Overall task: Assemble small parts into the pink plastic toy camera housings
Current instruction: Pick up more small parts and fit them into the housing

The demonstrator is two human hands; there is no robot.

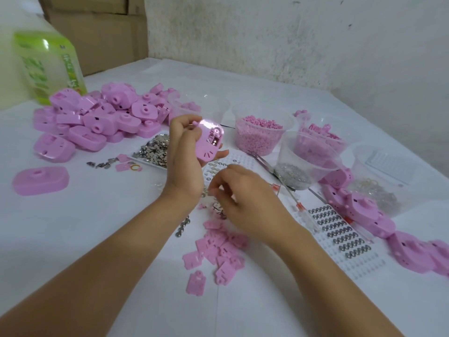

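You have a white-covered table (102,251) before you, with a big heap of pink plastic camera shells (97,120) at its far left and a line of further shells (364,210) along the right. Between them stand a clear plastic tub of pink pellets (260,137) and a white perforated tray of round silver button cells (340,232).

Your left hand (184,156) is raised above the table, fingers and thumb wrapped round one pink plastic toy camera housing (209,144). Its open side is turned towards you, and a shiny metal part shows in its upper compartment. Your right hand (245,203) is down at the table just below it. Its fingers are bunched together over a small cluster of silvery metal pieces (220,211), beside the scattered flat pink plastic cover plates (218,249). Blur hides whether it has a piece pinched, so I cannot tell.

The step looks like fetching the next small part for the held housing. Take one piece only, by its edges, and check its orientation before lifting. Hold the housing steady and tilted so that the open compartment faces you and the seated part cannot drop out. Bring the piece to the housing, not the reverse, and press it home with a fingertip until it sits flush.
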